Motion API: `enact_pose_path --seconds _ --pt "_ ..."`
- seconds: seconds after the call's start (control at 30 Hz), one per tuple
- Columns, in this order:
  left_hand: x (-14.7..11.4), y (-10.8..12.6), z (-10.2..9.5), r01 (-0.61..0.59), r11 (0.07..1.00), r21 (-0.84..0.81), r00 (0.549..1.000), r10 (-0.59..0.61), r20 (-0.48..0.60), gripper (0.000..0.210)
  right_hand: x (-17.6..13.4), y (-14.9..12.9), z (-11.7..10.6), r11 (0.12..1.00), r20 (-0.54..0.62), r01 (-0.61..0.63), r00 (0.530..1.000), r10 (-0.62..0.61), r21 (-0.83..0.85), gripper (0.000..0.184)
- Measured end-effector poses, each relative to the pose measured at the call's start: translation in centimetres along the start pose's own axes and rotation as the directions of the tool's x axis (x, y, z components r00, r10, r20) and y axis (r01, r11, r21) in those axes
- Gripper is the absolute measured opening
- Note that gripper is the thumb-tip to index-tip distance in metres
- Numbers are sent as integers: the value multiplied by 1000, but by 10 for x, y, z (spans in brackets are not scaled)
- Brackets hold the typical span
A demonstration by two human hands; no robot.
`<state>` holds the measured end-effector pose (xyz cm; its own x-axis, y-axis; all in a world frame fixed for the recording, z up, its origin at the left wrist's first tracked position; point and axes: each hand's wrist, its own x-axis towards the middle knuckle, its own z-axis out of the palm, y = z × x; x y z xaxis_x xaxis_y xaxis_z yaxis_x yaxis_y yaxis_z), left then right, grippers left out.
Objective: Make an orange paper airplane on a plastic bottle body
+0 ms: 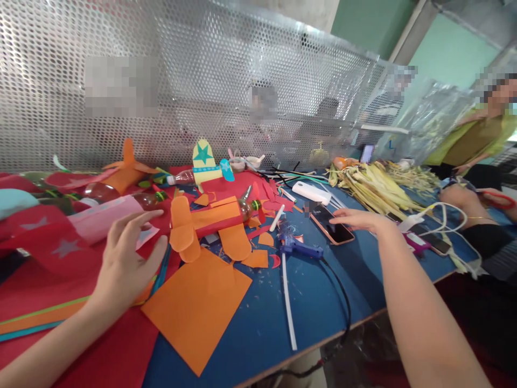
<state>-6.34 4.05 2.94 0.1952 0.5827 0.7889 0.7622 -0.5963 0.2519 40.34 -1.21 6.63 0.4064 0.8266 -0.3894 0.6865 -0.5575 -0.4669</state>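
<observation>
in the head view, the right hand (355,217) is extending its fingers onto the phone (329,224), just behind and right of the glue gun (302,249), gripping nothing; the left hand (126,256), half spread and seemingly empty, is reaching well left of the gun. the gun's cord (346,307) is drooping over the bench (258,334) edge, so a snag could be dragging the gun, perhaps hot, into the phone. behind the gun, a perforated metal screen (226,70) is bordering the blue, scrap-littered bench.

Close head-worn view, forward and down over blue table (250,334)
</observation>
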Motion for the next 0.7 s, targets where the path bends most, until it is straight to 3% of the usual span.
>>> enact_pose_path --seconds 0.2,0.37,0.5,0.7 --pt "0 2 1 -4 1000 -2 999 4 40 33 -6 13 1 995 -16 79 997 -79 54 50" --pt "0 2 2 21 1000 -1 999 -21 50 36 11 6 10 999 -90 6 996 -3 36 36" --pt "1 3 1 5 1000 5 999 -6 42 35 21 -1 14 995 -137 -68 987 78 77 42" --pt "1 3 0 -4 1000 15 999 3 44 34 3 4 11 994 -96 -29 995 40 110 32"
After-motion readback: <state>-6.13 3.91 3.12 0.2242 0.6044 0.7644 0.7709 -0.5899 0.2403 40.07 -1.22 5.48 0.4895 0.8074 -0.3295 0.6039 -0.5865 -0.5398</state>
